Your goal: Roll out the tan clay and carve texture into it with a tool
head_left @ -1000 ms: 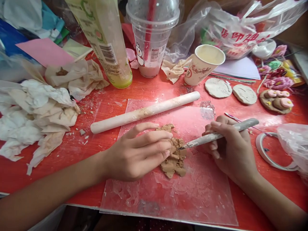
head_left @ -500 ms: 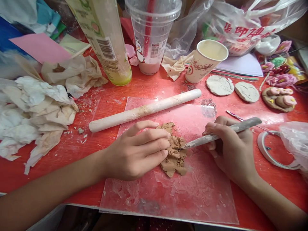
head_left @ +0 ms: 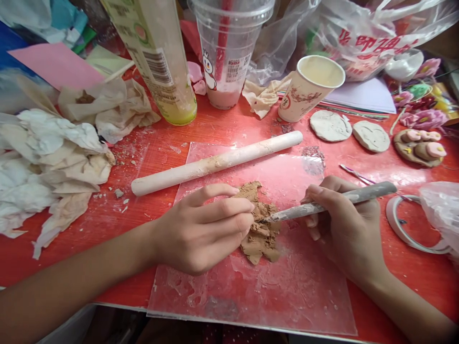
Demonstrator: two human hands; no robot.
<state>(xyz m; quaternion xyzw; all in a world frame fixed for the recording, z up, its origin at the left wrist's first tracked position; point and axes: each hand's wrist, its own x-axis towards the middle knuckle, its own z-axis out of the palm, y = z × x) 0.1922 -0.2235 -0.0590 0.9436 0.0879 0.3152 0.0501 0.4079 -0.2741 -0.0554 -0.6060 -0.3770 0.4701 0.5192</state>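
Observation:
A rough, cracked piece of brown clay (head_left: 263, 234) lies on a clear plastic sheet (head_left: 287, 296). From the left, my left hand (head_left: 208, 229) rests its fingertips against the clay's left edge, the fingers stretched out and slightly bent. They hide part of that edge. Pinched like a pen in my right hand (head_left: 346, 222) is a grey clay-smeared modelling tool (head_left: 369, 192). Its thin pointed tip touches the middle of the clay, close to my left fingertips. Behind the clay, a pale rolling pin (head_left: 218, 163) lies slanted across the sheet's far part.
A bottle (head_left: 154, 62), a plastic cup (head_left: 229, 57) and a paper cup (head_left: 311, 88) stand at the back. Crumpled tissues (head_left: 53, 162) cover the left. To the right are two pale clay discs (head_left: 330, 126), a decorated clay piece (head_left: 419, 148) and a tape roll (head_left: 396, 229).
The modelling tool's tip has shifted left across the clay, nearer my left fingertips. My left fingers have bent slightly and stay at the clay's edge. The view has moved a little.

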